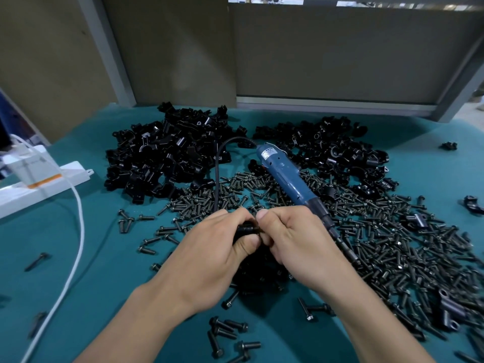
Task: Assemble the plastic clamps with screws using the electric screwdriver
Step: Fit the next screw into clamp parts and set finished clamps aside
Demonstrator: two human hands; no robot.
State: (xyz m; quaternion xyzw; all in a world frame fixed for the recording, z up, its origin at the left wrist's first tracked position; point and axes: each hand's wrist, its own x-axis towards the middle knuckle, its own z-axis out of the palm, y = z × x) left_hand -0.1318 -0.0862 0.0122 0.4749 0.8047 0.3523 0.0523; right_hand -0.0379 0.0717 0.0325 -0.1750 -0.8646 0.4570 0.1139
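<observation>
Fingers (228, 215) of the left hand (207, 260) curl round a black plastic clamp (245, 228) held above the teal table mat (104, 263). The right hand (298, 242) pinches the clamp's other end, thumbs nearly meeting. Just behind the right hand, the blue electric screwdriver (285, 176) lies on the spread of black screws (379, 247). Its black cord (217, 174) loops toward two heaps of clamp parts (162, 155). A white power strip (39, 184) sits far left.
</observation>
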